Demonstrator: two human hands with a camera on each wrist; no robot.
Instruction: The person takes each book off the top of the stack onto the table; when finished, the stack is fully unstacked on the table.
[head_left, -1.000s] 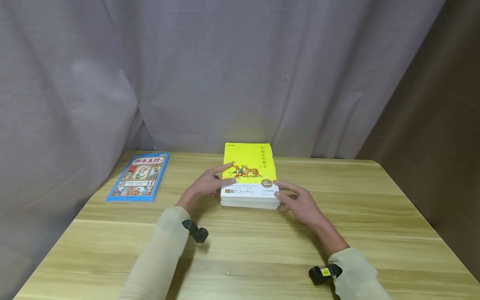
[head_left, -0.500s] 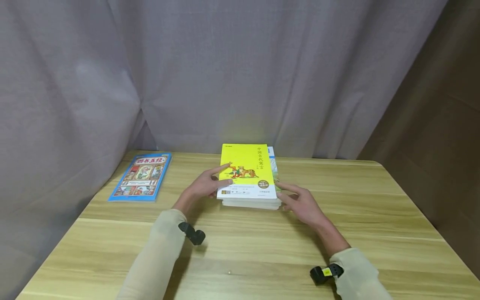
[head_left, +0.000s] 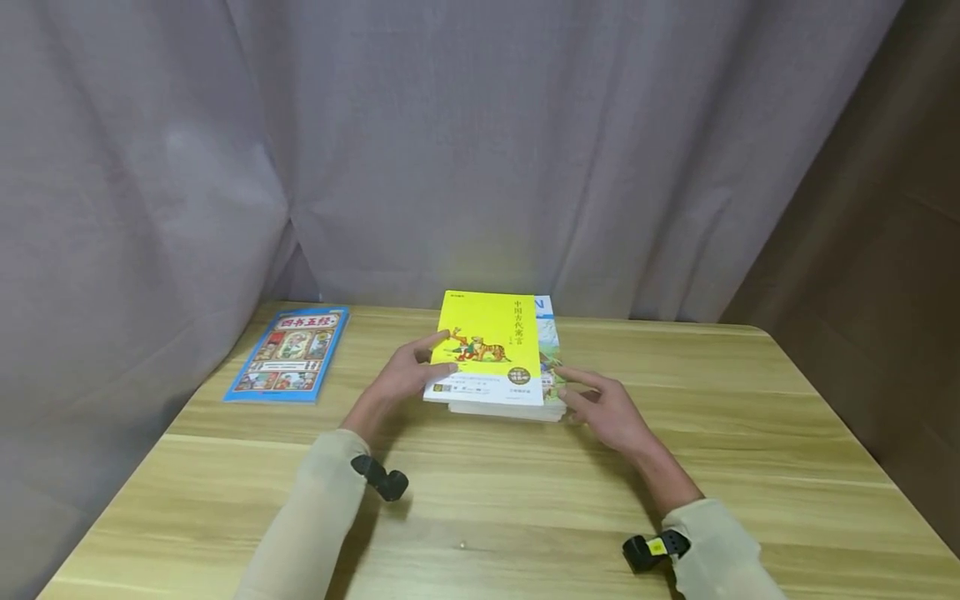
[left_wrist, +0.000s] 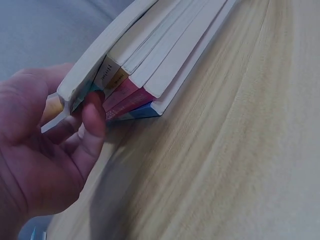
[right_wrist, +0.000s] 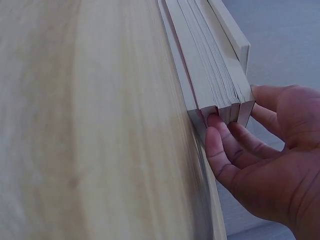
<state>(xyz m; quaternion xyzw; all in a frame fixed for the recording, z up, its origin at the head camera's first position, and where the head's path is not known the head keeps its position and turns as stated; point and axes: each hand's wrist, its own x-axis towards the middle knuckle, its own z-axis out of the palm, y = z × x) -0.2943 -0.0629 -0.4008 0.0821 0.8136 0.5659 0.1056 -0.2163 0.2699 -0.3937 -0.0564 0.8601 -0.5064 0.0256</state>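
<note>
A yellow book [head_left: 487,337] with a tiger picture and a white lower band lies askew on top of a book stack [head_left: 551,367], its left side jutting past the books below. My left hand [head_left: 405,371] pinches its left edge, thumb on the cover; in the left wrist view the fingers curl in under the book's spine. At the other side, my right hand [head_left: 607,408] grips the right edge of the stack. In the right wrist view its fingertips [right_wrist: 215,142] press the side of the lower books, with the thumb near the upper edge.
A blue-bordered book [head_left: 288,354] with several small pictures lies at the back left of the wooden table [head_left: 480,500]. Grey curtain [head_left: 480,150] hangs right behind the table's far edge. Each wrist carries a black strapped camera [head_left: 382,477].
The yellow book has slid left off its even place on the stack and turned slightly, carried by my left hand. A green and blue cover now shows beneath it. My right hand stays put.
</note>
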